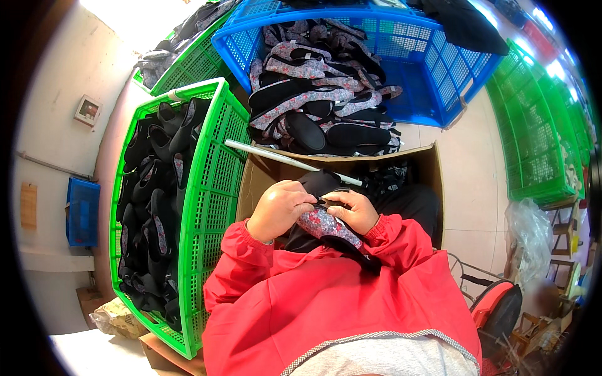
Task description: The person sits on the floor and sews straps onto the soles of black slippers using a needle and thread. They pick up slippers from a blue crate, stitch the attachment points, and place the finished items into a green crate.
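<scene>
Just above my lap I hold a slipper-like shoe (329,227) with a grey and pink floral upper and a black edge. Both hands are at its far end. My left hand (281,208) pinches the rim with thumb and forefinger. My right hand (352,212) grips the same end from the other side, its fingertips close to the left ones. Whatever lies between the fingertips is too small to make out. Beyond my knees an open cardboard box (433,188) holds dark material, and a white pole (269,154) lies across it.
A green crate (213,169) full of black shoes stands at my left. Ahead, a blue crate (448,81) lies with floral shoes (307,94) spilling out. Another green crate (194,62) is behind on the left. Stacked green crates (533,125) and a clear plastic bag (528,238) are on the right.
</scene>
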Motion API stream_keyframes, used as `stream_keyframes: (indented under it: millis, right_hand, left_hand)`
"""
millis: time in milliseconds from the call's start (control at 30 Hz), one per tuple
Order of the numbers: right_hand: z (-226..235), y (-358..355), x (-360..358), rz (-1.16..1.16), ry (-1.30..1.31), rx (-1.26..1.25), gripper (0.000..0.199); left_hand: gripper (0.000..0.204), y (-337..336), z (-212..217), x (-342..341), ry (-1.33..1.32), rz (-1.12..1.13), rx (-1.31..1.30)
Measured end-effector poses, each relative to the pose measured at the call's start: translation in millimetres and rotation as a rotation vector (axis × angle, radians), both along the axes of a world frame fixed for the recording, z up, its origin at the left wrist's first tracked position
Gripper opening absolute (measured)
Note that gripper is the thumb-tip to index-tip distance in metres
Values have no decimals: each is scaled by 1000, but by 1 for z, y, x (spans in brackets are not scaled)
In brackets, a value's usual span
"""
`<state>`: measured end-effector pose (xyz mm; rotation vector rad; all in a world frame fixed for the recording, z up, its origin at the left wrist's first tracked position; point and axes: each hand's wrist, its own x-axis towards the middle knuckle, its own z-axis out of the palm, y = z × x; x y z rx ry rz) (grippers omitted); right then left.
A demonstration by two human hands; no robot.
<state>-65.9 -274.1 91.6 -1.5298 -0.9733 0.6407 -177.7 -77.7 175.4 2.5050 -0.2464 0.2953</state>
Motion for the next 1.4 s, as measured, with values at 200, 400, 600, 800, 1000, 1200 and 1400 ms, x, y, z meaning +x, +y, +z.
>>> stream_keyframes:
  millis: [200,400,600,800,1000,1200,1400]
  right_hand:
    - [1,-1,-1,9,75,-25,31]
    - [-5,-1,1,10,96,-3,32]
    - [-5,-1,1,15,122,2,32]
    - [-7,-1,2,16,95,-2,31]
    - [-5,-2,1,21,77,-21,31]
    - [-3,-2,1,51,73,-18,30]
    - [-4,-2,2,43,60,-20,30]
  left_hand:
    - [6,-8,6,7,-49,-105,252]
    - [3,-17,-2,4,-63,84,38]
    - [4,-18,-18,3,37,223,-150]
    - [6,-15,-12,0,95,266,-241]
    - [8,-9,-1,-3,76,134,-61]
    - [9,-7,6,3,-42,-114,234]
    - [8,-13,2,3,-79,-18,196]
